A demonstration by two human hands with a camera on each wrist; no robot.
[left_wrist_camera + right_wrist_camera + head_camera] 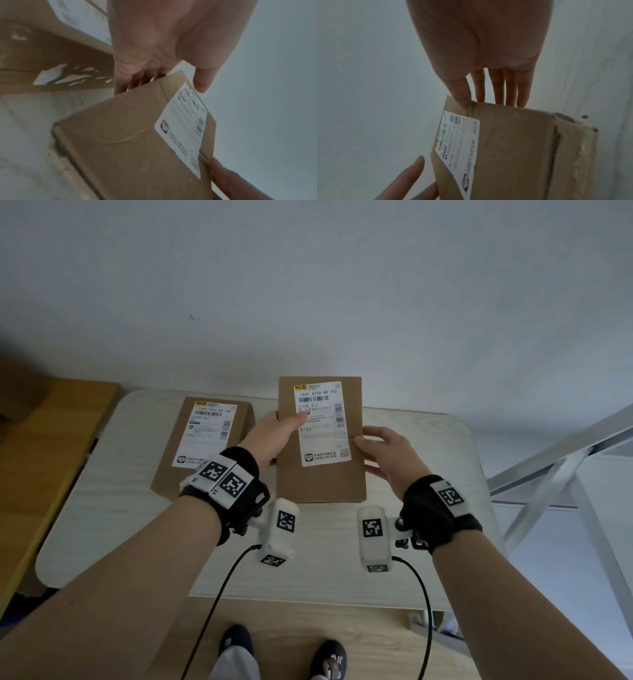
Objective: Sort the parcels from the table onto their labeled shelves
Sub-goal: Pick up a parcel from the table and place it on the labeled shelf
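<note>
A brown cardboard parcel (322, 481) (128, 135) (513, 148) with a white label reading A730 is held upright above the pale table (120, 525), its label facing me. My left hand (274, 433) (163, 47) grips its left edge, thumb across the label and fingers behind. On the parcel's right edge my right hand (387, 453) (484, 54) pinches it, thumb on the front and fingers reaching behind. A second labelled parcel (205, 446) (51, 47), marked 1045, lies flat on the table to the left.
A white wall stands directly behind the table. A wooden surface (41, 440) adjoins the table on the left. A grey metal frame (565, 474) stands to the right. Black cables (219, 594) hang from the wrist cameras over the table's front edge.
</note>
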